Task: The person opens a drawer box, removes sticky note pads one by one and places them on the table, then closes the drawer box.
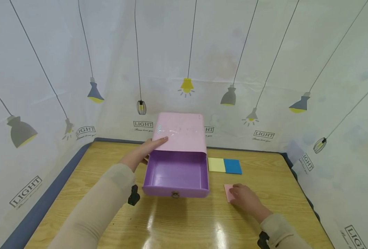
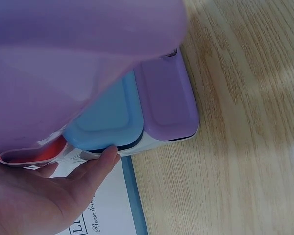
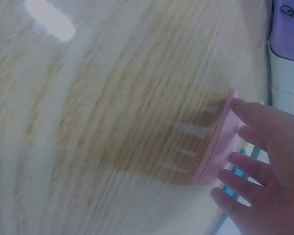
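In the head view a drawer box with a pink top [image 1: 180, 133] stands on the table, its purple top drawer [image 1: 176, 173] pulled out and bare inside. My left hand [image 1: 143, 150] steadies the box's left side, thumb stretched over the top. Seen from the left wrist, its fingers lie along the side, beside a blue drawer front [image 2: 105, 117] and a lower purple drawer front [image 2: 167, 98]. My right hand [image 1: 246, 199] grips a pink sticky-note pad [image 1: 228, 192] with bent fingers and thumb, close over the table right of the drawer.
Behind the right hand, a yellow sticky-note pad [image 1: 216, 165] and a blue sticky-note pad [image 1: 233, 166] lie side by side, next to the box. A wall sheet printed with lamps [image 1: 228, 97] encloses the wooden table [image 1: 109, 221] at the back and sides.
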A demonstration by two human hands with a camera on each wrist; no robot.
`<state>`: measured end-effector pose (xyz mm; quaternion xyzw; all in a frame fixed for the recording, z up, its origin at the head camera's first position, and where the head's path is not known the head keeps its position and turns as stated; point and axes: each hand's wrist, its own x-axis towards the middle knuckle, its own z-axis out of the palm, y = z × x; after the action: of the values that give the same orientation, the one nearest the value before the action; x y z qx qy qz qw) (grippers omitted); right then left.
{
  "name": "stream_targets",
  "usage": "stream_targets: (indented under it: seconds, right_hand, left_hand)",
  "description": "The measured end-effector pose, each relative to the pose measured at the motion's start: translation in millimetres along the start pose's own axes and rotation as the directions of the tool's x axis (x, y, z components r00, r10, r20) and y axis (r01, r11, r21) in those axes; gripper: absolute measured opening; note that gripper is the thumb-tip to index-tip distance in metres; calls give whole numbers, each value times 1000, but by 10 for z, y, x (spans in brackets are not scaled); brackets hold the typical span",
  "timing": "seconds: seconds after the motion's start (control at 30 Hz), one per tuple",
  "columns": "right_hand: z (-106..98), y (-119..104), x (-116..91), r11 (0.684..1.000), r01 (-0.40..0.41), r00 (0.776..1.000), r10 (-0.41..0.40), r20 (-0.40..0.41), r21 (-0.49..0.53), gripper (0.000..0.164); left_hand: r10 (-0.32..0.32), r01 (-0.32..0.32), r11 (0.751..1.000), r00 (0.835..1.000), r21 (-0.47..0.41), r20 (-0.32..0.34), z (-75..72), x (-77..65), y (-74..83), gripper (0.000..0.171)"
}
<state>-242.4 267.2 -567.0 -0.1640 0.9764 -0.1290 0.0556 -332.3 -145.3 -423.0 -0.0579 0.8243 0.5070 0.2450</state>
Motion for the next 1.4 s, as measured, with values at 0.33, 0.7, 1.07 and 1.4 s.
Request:
stream_targets:
  seconds: [0.33, 0.7, 1.07, 1.4]
  right_hand:
    - [-53, -34, -41, 994, 53, 998, -48, 49, -98, 34]
    - [-47, -6, -22, 996, -5, 998, 10, 58, -88, 39]
    - [-1, -151, -9, 986, -115, 991, 122, 48, -117, 49]
    - [67, -68, -26, 985, -161, 987, 159, -39, -54, 32]
  left_hand:
    - [5, -5, 1000, 1000, -6, 7, -8, 7, -1, 114]
    - [1, -1, 1000, 1000, -12, -1, 2, 3, -8, 116]
    - [11, -11, 1000, 1000, -6, -2, 3, 4, 0, 112]
    - [3, -3, 1000, 1000, -6, 5, -1, 5, 10, 110]
